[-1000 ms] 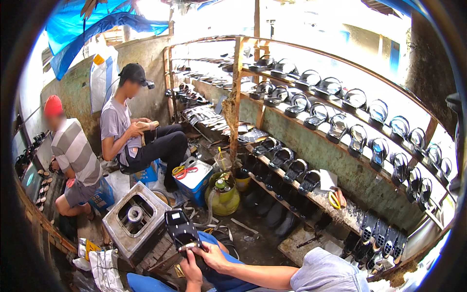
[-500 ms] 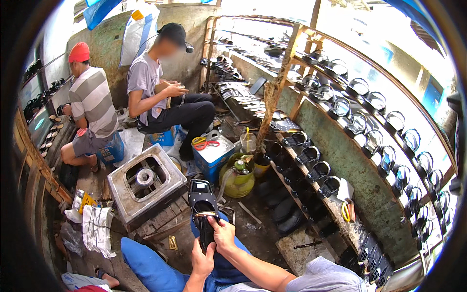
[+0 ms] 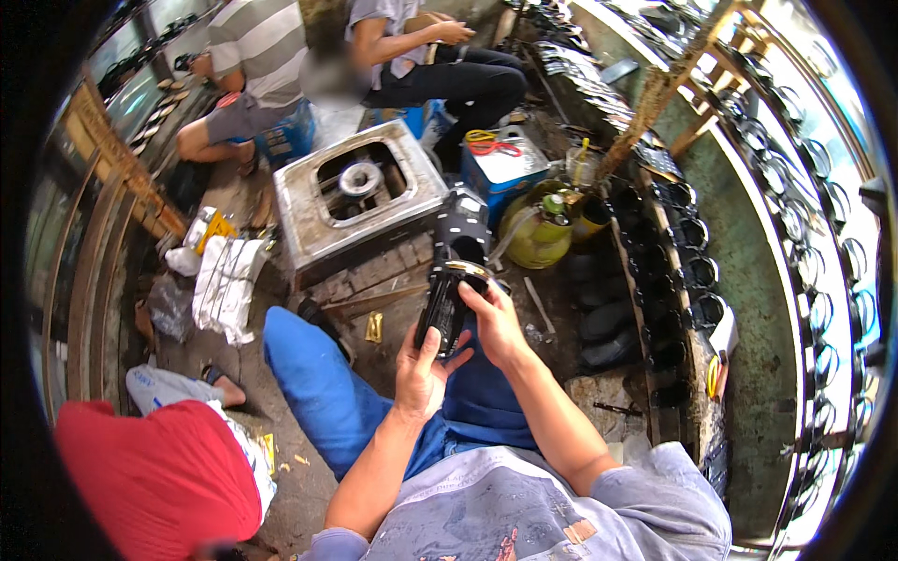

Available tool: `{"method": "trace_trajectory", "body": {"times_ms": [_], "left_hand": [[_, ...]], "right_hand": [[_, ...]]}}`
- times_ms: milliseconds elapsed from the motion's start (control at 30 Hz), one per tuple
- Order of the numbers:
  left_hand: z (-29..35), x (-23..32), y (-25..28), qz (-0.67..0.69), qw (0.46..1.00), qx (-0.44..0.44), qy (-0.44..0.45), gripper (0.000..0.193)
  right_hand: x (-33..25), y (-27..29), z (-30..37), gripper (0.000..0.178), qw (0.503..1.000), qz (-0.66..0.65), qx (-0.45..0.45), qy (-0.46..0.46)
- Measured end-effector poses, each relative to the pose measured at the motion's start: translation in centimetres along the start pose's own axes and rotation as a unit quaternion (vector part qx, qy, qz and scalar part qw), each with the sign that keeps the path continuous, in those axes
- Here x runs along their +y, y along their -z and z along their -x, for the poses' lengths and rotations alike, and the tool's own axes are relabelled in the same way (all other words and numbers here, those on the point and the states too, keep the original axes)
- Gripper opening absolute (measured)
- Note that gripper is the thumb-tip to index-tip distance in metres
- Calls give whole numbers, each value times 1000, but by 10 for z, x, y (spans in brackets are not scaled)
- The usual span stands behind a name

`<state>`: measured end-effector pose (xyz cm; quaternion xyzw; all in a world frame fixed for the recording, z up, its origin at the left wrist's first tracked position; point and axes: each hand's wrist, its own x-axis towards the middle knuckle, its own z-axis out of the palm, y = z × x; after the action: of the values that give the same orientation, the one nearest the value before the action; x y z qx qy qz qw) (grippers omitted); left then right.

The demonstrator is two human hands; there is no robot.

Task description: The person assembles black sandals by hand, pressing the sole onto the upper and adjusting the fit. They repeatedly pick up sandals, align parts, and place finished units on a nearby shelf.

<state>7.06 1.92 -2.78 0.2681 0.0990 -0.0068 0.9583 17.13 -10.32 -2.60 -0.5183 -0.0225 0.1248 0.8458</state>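
Observation:
Above my lap I hold a black sandal [image 3: 441, 323] with pale marks on its straps and a shiny gold-toned band across it. My left hand [image 3: 423, 379] grips its lower end, thumb on the top face and fingers round the far edge. My right hand [image 3: 496, 327] is closed at the sandal's right side, its thumb beside the gold-toned band. The sandal's upper end points away from me, toward a square metal frame [image 3: 297, 178] with a round hub in its opening.
A green gas cylinder [image 3: 535, 234] stands beyond my right hand, near a blue tin [image 3: 510, 166] carrying scissors [image 3: 493, 143]. Racks of black sandals line the right. Two co-workers sit at the far left; someone in red [image 3: 159, 477] is close at lower left.
My view has tilted downward, bringing my shirt and the person in red into sight. Both hands still hold the sandal, and my left hand's fingers have spread more beneath it.

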Motion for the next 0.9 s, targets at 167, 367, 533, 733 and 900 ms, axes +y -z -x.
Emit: {"method": "trace_trajectory", "body": {"times_ms": [167,367,533,733,900], "left_hand": [[23,38,-7,-598,705,106,-367,43],[54,28,-7,-745,515,-61,-419,47],[70,44,4,-548,797,122,-223,57],[74,22,37,-366,923,99,-64,20],[79,9,43,-467,873,108,-87,15]], "right_hand": [[-23,-24,49,54,981,70,181,18],[-9,-37,43,30,989,90,92,-78],[0,-24,64,24,982,133,-24,-132],[22,-16,99,30,950,284,-76,-105],[20,-10,97,34,925,356,-92,-102]]}}
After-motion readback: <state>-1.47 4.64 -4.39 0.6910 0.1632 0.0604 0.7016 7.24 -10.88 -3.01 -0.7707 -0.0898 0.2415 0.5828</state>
